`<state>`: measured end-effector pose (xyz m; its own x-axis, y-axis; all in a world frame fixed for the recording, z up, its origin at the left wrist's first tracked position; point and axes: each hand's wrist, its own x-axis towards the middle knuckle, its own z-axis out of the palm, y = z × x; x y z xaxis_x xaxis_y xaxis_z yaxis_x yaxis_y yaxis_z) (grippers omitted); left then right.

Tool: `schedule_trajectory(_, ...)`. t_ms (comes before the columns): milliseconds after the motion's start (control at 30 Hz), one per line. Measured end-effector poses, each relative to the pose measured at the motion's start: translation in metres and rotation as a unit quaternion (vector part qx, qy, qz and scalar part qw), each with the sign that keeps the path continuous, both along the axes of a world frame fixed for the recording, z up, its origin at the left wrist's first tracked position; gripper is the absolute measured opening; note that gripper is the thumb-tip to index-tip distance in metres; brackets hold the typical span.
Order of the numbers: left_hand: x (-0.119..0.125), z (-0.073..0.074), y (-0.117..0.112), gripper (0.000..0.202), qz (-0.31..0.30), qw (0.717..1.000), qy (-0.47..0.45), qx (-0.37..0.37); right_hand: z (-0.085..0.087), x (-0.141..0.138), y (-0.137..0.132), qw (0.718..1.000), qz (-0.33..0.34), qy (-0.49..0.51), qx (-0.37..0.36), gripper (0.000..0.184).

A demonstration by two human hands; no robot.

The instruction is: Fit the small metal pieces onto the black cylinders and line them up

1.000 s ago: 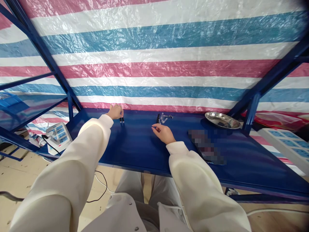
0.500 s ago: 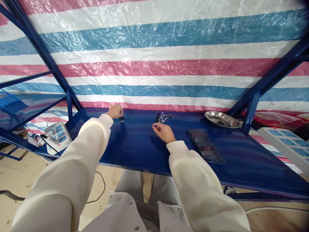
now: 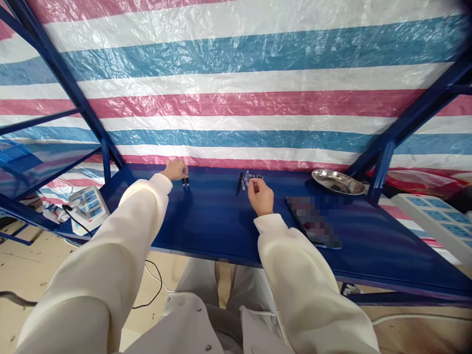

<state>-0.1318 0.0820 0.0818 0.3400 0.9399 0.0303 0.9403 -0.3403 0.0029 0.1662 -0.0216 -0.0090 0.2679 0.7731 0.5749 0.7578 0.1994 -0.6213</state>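
My left hand [image 3: 175, 169] lies at the back left of the blue shelf [image 3: 206, 223], fingers curled over two small dark sticks [image 3: 185, 183] that poke out toward me. My right hand [image 3: 261, 195] is further right, its fingers bent and pinched at a small heap of dark and clear pen-like parts [image 3: 249, 178] near the back edge. What the right fingertips hold is too small to make out. Both arms wear cream sleeves.
A round metal dish [image 3: 337, 182] sits at the back right beside a blue frame post [image 3: 379, 172]. A flat dark blurred object [image 3: 313, 221] lies right of my right hand. A striped tarp [image 3: 236, 98] closes the back. White power strips sit at the left [image 3: 86, 204] and right [image 3: 438, 221].
My right hand has moved back and to the right, from the open shelf to the heap of small parts. My left hand has stayed put.
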Motion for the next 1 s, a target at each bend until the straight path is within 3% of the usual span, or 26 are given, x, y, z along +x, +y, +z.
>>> schedule_trajectory(167, 0.009, 0.013, -0.006, 0.017, -0.019, 0.997, -0.036, 0.062, -0.01, 0.009, 0.012, 0.997, -0.064, 0.017, -0.037, 0.032)
schedule_trajectory(333, 0.049, 0.021, -0.04, 0.027, -0.149, 0.973, -0.108, 0.138, -0.017, 0.007, 0.018, 0.989, -0.071, -0.046, -0.123, 0.037)
schedule_trajectory(400, 0.071, 0.014, -0.057, 0.033, -0.202, 0.966, -0.103, 0.121, -0.017, 0.005, 0.018, 0.983, -0.07, -0.068, -0.154, 0.038)
schedule_trajectory(500, 0.1, -0.01, -0.077, 0.045, -0.241, 0.963, -0.084, 0.092, -0.017, 0.004, 0.017, 0.978, -0.067, -0.089, -0.175, 0.04)
schedule_trajectory(700, 0.138, -0.057, -0.086, 0.056, -0.188, 0.98, -0.054, 0.046, -0.016, 0.006, 0.017, 0.973, -0.065, -0.105, -0.195, 0.041)
schedule_trajectory(833, 0.152, -0.07, -0.08, 0.054, -0.151, 0.985, -0.056, 0.055, -0.013, 0.005, 0.017, 0.97, -0.068, -0.111, -0.206, 0.041)
schedule_trajectory(1000, 0.159, -0.074, -0.073, 0.041, -0.151, 0.982, -0.048, 0.1, -0.009, 0.003, 0.016, 0.968, -0.057, -0.126, -0.207, 0.032)
